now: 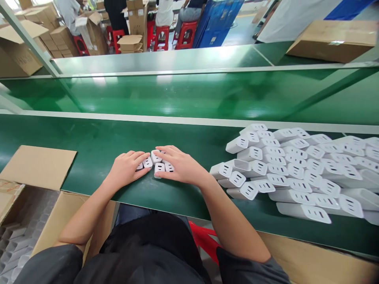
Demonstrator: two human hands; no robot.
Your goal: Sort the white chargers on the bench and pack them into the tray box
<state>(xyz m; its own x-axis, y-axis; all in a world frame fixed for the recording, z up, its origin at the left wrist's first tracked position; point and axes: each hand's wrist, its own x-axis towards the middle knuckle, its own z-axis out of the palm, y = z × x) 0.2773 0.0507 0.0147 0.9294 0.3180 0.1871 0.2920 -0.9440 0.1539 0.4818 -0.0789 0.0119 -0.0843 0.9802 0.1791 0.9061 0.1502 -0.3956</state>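
In the middle of the green work surface, several white USB chargers (155, 157) with dark port slots stand in a small cluster. My left hand (129, 167) closes around the chargers on the left side, thumb nearer me and fingers over the far side. From the right, my right hand (183, 165) grips the chargers there, its thumb against the front one (159, 169) and its fingers over the back ones. Both palms partly cover the cluster. Farther right lies a large group of white charger bodies (278, 169), their slotted ends facing me.
A cardboard flap (38, 167) lies on the left of the surface. Below it sits an open box (26, 221) with grey dividers. Across the green conveyor (177, 94) are a closed carton (334, 39), red stools (186, 34) and people seated or standing.
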